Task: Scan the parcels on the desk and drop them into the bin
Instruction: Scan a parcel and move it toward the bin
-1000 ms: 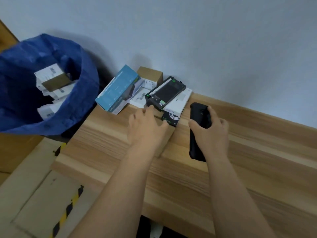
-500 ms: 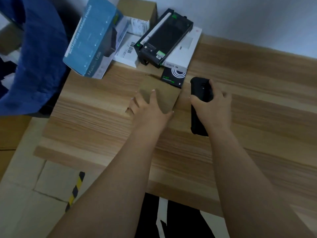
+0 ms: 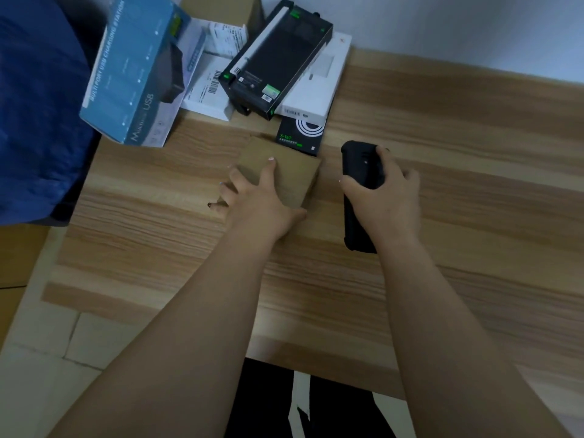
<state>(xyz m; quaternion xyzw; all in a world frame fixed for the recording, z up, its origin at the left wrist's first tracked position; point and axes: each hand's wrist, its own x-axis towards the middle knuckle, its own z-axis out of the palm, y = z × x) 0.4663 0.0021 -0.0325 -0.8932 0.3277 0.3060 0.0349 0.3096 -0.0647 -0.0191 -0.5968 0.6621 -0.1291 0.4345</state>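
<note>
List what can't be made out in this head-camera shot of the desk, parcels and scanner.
- Plain brown box: any label or barcode is out of sight; the left hand covers part of its top.
- Scanner: the right hand wraps its middle, so no screen shows.
- Blue bin bag: cut off by the left and top edges, contents unseen.
- White labelled parcel: print too small to read.

Left hand point(image 3: 259, 200) grips brown box point(image 3: 284, 172); right hand point(image 3: 384, 197) holds scanner point(image 3: 360, 165).
</note>
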